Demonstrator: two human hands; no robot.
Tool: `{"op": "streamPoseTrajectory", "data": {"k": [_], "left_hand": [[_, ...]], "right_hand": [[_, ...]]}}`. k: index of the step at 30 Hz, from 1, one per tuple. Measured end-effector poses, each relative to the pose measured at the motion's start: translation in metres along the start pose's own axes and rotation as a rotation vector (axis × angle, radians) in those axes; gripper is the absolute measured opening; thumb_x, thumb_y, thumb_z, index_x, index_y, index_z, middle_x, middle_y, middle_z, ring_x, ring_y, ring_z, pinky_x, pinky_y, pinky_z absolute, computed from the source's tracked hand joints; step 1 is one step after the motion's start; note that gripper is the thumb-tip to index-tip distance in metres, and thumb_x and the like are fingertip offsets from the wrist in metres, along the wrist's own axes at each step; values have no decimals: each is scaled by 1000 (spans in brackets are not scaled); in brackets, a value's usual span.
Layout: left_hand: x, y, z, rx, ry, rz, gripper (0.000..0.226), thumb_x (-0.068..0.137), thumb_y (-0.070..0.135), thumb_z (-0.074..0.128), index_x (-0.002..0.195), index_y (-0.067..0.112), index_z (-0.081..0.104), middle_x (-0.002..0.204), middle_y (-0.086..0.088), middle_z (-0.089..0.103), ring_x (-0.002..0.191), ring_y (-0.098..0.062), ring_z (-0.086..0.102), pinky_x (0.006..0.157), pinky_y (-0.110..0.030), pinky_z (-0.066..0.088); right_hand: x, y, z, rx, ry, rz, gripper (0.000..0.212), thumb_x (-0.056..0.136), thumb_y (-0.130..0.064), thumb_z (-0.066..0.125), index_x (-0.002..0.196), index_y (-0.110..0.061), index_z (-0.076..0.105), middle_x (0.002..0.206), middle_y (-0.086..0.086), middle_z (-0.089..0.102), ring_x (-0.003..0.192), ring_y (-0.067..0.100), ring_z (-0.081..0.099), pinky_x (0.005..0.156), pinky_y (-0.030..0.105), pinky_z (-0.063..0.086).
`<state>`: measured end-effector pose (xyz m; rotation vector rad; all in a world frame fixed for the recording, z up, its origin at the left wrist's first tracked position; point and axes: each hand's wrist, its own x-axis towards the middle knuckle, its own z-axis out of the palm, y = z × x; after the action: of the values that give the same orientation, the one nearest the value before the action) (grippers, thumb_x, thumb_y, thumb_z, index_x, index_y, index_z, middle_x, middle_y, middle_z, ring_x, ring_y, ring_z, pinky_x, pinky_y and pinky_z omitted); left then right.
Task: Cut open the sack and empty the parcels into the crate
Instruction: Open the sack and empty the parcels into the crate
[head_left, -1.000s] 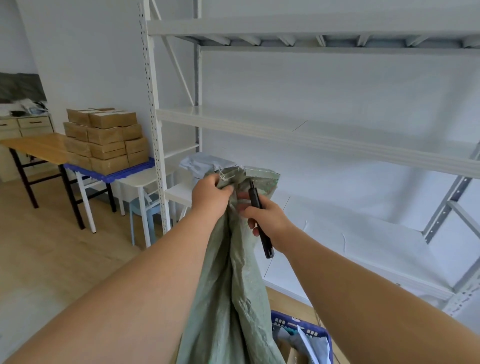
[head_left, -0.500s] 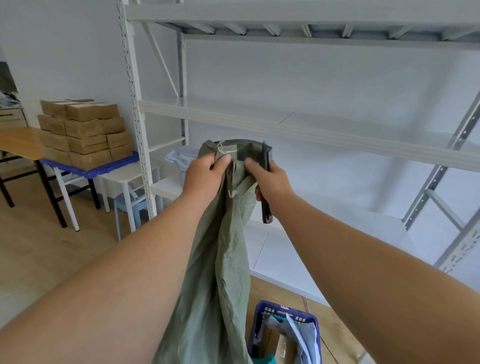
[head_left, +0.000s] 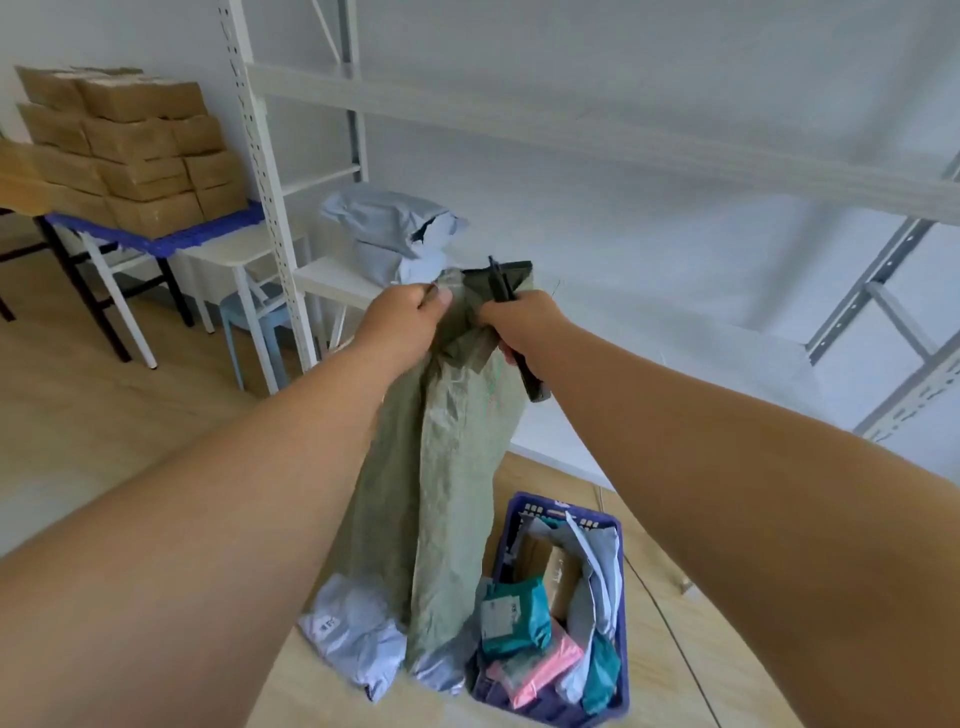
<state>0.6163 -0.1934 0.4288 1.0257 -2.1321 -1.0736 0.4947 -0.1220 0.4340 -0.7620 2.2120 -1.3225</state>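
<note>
A green woven sack (head_left: 447, 493) hangs upside down from both my hands at arm's length. My left hand (head_left: 400, 322) grips one bunched corner of its raised end. My right hand (head_left: 524, 322) grips the other corner together with a black cutter (head_left: 514, 332), whose handle sticks out below the fist. The sack's lower end rests on the floor beside a blue crate (head_left: 618, 525). Teal, pink and grey parcels (head_left: 524, 623) fill the crate. A grey parcel (head_left: 353, 634) lies on the floor at the sack's mouth, outside the crate.
A white metal shelving rack (head_left: 270, 171) stands ahead, with grey mailer bags (head_left: 395, 223) on its low shelf. Stacked cardboard boxes (head_left: 130, 145) sit on a blue pallet on tables at left. A small blue stool (head_left: 254, 322) stands by the rack. A thin cable (head_left: 670, 618) crosses the wooden floor.
The view has tipped downward, bringing the crate, its parcels and the floor parcel into sight. Both hands keep their grip on the sack's raised end.
</note>
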Motion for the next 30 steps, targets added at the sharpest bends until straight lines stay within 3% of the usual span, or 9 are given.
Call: {"op": "streamPoseTrajectory", "data": {"k": [3,5,9,14,16,21,24,27,30], "left_hand": [[-12,-8,0,-186,-206,-13,52,93,54,50,132,20,53,121,5,57,113,-15,54,88,-24,35],[-15,-21,10,-20,-338,28,62,81,49,70,132,20,50,118,7,59,109,-14,57,88,-26,43],[-13,-45,26,222,45,11,26,94,18,53,120,17,58,104,-6,61,96,-27,57,78,-30,42],[14,-49,27,-900,84,-448,18,97,9,45,107,14,59,103,-9,66,92,-30,67,67,-43,60],[17,-41,35,-999,21,-452,18,97,5,43,105,8,59,102,-15,66,89,-32,69,61,-40,59],[16,-41,61,-746,-199,-128,32,95,18,55,126,10,52,118,-6,65,104,-20,65,77,-35,57],[8,-77,66,-236,-234,36,88,70,53,77,142,22,37,133,13,51,121,-7,49,103,-30,40],[-18,-122,91,-23,-282,-140,133,45,61,85,151,22,14,144,2,41,128,-17,45,106,-35,40],[-37,-162,120,158,-260,-309,78,79,41,73,139,7,37,133,-10,52,108,-24,56,84,-31,45]], "right_hand": [[-3,8,6,41,9,36,12,84,-15,57,94,-9,59,60,4,48,46,17,44,45,25,40],[-9,12,11,65,-10,32,8,86,-17,59,92,-12,60,63,4,50,47,17,45,47,25,42],[-16,30,23,196,-34,-134,21,90,-35,63,107,-23,59,83,5,66,49,13,46,50,26,45],[-22,70,33,165,85,-124,43,79,-45,76,110,-27,52,100,-2,68,60,12,54,60,29,54],[-27,82,40,154,3,-113,47,76,-40,80,110,-20,56,93,-4,65,59,11,56,55,23,51],[-5,110,46,248,224,1,24,76,-21,77,91,-19,58,73,-3,61,63,17,57,63,31,53],[9,114,40,381,213,94,14,80,-10,69,86,-16,58,71,5,60,57,21,55,61,34,52],[14,98,54,588,36,214,13,84,-5,68,83,-6,55,52,4,50,36,12,43,41,21,42],[20,90,72,615,-76,177,17,84,-8,72,86,-4,56,56,4,50,36,9,39,39,18,39]]}}
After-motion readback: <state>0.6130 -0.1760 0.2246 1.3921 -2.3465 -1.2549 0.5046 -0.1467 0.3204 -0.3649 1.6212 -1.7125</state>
